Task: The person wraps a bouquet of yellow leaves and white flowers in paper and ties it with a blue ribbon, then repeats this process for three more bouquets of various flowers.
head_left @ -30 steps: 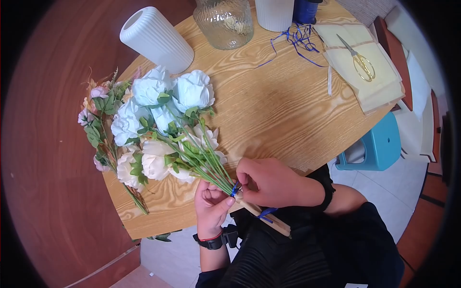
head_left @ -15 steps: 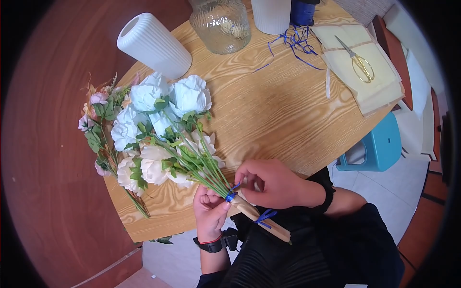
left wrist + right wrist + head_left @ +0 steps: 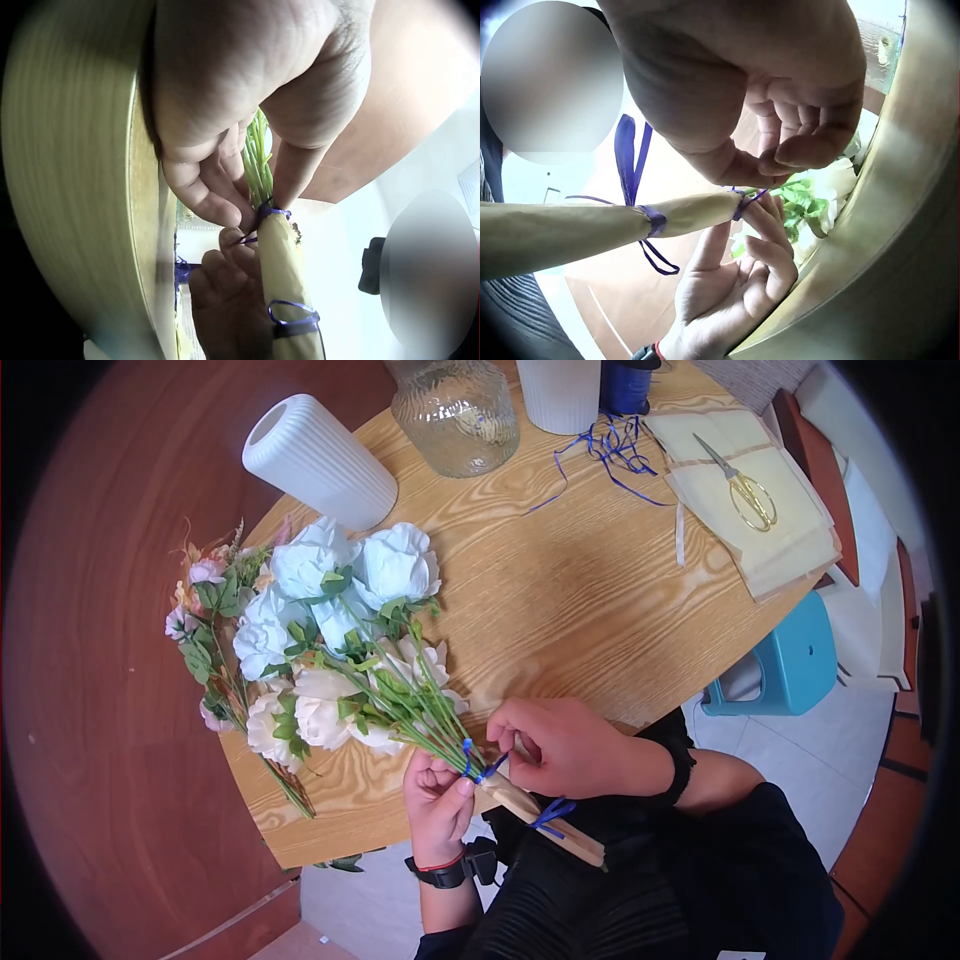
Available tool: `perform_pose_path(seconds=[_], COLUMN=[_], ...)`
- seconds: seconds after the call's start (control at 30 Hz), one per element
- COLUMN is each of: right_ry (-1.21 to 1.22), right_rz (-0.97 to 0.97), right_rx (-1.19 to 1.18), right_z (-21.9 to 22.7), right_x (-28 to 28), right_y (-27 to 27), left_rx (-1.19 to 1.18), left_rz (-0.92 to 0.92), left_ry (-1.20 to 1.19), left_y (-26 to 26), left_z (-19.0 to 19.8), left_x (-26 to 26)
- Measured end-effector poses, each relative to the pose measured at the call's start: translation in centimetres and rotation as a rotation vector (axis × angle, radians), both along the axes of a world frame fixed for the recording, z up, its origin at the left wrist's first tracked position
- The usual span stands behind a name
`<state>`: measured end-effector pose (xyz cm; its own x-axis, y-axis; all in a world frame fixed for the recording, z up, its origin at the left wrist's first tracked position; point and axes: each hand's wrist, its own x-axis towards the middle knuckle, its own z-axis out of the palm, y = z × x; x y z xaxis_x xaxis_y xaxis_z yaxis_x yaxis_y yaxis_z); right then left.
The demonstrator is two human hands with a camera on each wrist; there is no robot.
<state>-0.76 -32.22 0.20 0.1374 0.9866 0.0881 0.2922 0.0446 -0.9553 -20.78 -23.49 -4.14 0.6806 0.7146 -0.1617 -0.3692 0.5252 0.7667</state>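
My left hand (image 3: 438,815) grips a bouquet's green stems (image 3: 430,710) where they enter a beige paper wrap (image 3: 510,800). Thumb and fingers close around them, just beyond the table's near edge. A narrow blue ribbon (image 3: 754,198) circles the top of the wrap. With thumb and index finger, my right hand (image 3: 575,750) pinches an end of this ribbon. Lower on the wrap sits a blue ribbon bow (image 3: 552,813). Pale blue roses (image 3: 320,560) and cream peonies (image 3: 320,705) form the bouquet's head, lying over the table.
A pink flower spray (image 3: 207,620) lies at the left. Behind stand a tilted white ribbed vase (image 3: 325,465), a glass vase (image 3: 455,420), another white vase (image 3: 560,395) and a blue ribbon spool (image 3: 628,385). Gold-handled scissors (image 3: 745,495) rest on cream paper (image 3: 790,550); a teal stool (image 3: 800,655) is beyond.
The ribbon's blue tail now sticks up beside the stems, left of the knot. My right hand keeps its pinch with slight movement; the left hand still grips the stems.
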Motion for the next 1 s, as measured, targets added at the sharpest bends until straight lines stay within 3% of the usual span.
perform_pose_path(seconds=[0.27,0.67,1.0], right_ry=[-0.021,-0.25,-0.205], right_rz=[0.047,-0.017,-0.052], right_rx=[-0.045,0.022,0.078], right_z=[-1.0,-1.6,-1.2], right_x=[0.0,1.6,3.4], right_y=[-0.2,-0.6,-1.3], left_rx=[0.007,-0.036,0.041], left_rz=[-0.003,0.016,0.008], left_ry=[0.003,0.014,0.024], left_y=[-0.1,-0.1,-0.2], left_z=[0.3,0.2,0.6], left_x=[0.2,0.1,0.7])
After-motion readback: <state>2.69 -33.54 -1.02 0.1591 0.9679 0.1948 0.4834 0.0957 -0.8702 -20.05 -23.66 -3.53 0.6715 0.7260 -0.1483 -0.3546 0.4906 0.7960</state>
